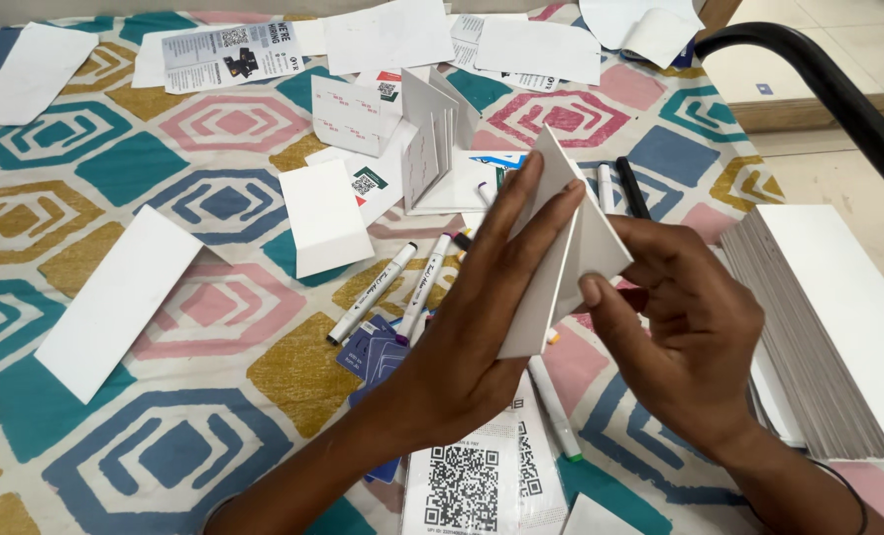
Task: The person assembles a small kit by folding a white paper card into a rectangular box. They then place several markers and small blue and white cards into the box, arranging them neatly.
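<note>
Patterned cloth [214, 436] covers the bench; at frame centre, left hand [482, 327] and right hand [695, 337] both pinch a folded white card [561, 248] above scattered markers [373, 292].

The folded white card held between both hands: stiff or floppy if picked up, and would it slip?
The folded white card probably handles stiffly: its panels stand flat and straight between the left hand and right hand. It looks light, being thin sheet. Its smooth faces might slide on the patterned cloth, though the fold could spring open.
</note>
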